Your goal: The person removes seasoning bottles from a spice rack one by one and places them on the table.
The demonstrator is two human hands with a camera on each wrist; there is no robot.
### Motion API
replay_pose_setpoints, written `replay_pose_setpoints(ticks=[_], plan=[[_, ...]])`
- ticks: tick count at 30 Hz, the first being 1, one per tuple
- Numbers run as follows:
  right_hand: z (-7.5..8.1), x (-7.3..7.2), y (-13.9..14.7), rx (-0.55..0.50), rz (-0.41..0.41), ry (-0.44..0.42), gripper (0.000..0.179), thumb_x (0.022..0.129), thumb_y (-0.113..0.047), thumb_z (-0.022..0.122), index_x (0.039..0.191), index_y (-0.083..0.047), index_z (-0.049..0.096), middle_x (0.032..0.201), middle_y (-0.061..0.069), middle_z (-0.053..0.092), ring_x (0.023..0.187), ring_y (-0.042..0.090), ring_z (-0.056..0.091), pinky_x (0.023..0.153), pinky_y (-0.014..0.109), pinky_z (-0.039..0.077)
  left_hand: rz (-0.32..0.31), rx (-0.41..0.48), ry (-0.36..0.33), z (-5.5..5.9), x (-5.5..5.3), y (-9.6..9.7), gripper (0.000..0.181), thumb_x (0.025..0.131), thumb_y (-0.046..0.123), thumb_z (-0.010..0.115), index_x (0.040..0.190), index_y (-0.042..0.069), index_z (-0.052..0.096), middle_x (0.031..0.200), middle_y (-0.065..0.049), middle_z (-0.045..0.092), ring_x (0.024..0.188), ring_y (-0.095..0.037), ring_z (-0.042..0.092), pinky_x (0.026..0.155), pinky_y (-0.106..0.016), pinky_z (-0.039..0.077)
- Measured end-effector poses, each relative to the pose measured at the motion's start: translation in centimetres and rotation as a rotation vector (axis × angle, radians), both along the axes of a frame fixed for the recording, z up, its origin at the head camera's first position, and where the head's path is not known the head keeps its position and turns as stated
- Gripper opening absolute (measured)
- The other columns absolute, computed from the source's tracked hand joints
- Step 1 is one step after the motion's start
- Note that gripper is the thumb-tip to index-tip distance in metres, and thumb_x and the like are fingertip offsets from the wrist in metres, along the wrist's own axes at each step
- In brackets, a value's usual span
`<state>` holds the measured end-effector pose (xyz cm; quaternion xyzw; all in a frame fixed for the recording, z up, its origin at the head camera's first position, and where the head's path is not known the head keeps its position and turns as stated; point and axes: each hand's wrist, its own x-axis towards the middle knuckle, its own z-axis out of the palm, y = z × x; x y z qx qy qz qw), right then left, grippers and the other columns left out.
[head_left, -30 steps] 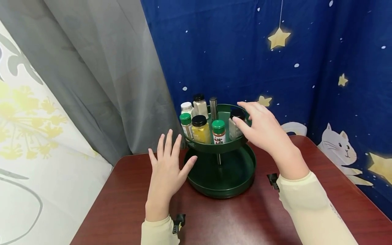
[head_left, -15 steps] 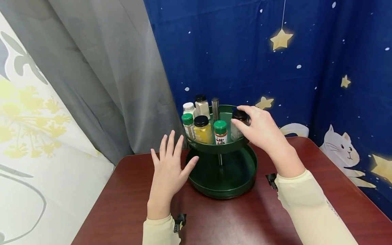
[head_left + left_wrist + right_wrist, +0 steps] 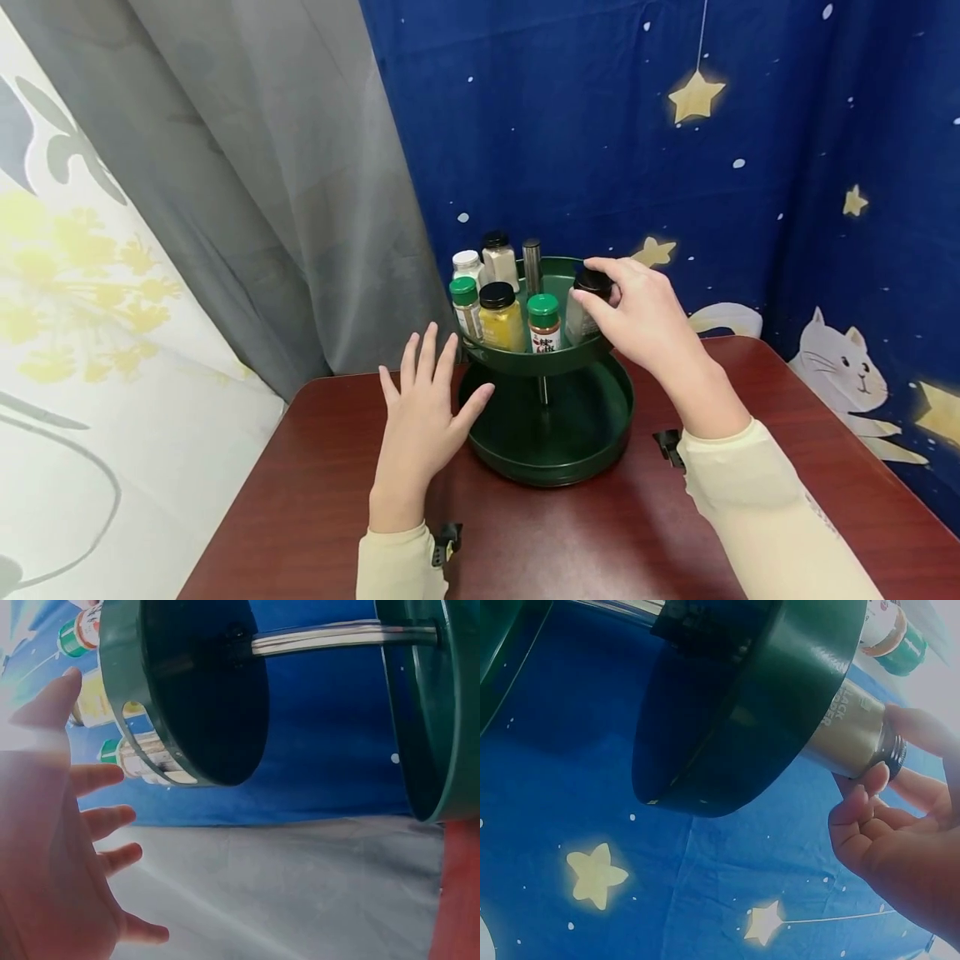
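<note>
My right hand point(image 3: 651, 321) pinches the black lid of a clear pepper jar point(image 3: 579, 323) between thumb and fingers. That jar stands at the right of the upper tray point(image 3: 517, 363) of a green two-tier spice rack. Part of the word "BLACK" shows on its label point(image 3: 847, 712) in the right wrist view. My left hand point(image 3: 422, 421), fingers spread, is left of the rack and holds nothing. Nearest to it are a green-capped shaker point(image 3: 467, 315) and a yellow spice jar point(image 3: 502, 327). A green-capped shaker of red spice point(image 3: 544, 336) stands between the yellow jar and the pepper jar.
Behind those stand a white-capped bottle point(image 3: 468, 267) and a black-capped jar of pale powder point(image 3: 500, 262), beside the metal post point(image 3: 532, 265). The lower tray point(image 3: 551, 477) rests on a reddish-brown table point(image 3: 315, 492). Grey and blue curtains point(image 3: 555, 142) hang behind.
My right hand has come down onto the pepper jar, its thumb and fingers closing round the lid. The left hand stays spread beside the rack. The head view has shifted slightly.
</note>
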<state>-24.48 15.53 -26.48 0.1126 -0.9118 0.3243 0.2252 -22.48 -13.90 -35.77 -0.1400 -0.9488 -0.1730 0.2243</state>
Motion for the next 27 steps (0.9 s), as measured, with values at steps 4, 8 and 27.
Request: replay_pose_setpoints(ticks=[4,8,27], plan=[[0.1,0.2,-0.1,-0.028,0.012,0.098,0.049,0.106,-0.033,0.068,0.149,-0.011,0.062,0.113,0.014,0.064,0.094,0.028,0.055,0.077,0.041,0.044,0.012,-0.01,-0.063,-0.6,0.6,0.4,0.088,0.101,0.073,0.051,0.171,0.024,0.027,0.182,-0.003,0.011,0.168,-0.034,0.009,0.123,-0.084,0.006],[0.4,0.6,-0.3,-0.069,0.017,0.237,0.045,0.103,-0.024,0.072,0.145,-0.008,0.066,0.123,0.016,0.069,0.092,0.027,0.057,0.076,0.039,0.044,0.025,-0.054,-0.078,-1.1,1.1,0.5,0.092,0.099,0.074,0.052,0.171,0.024,0.026,0.182,-0.003,0.009,0.168,-0.036,0.011,0.123,-0.084,0.008],[1.5,8.7,2.0,-0.004,-0.016,0.535,0.047,0.09,-0.011,0.084,0.136,-0.014,0.074,0.103,0.005,0.07,0.076,0.003,0.045,0.069,0.014,0.035,0.074,-0.101,-0.112,-4.2,2.3,-2.1,0.097,0.097,0.08,0.05,0.172,0.024,0.024,0.182,-0.005,0.01,0.167,-0.036,0.015,0.122,-0.083,0.017]])
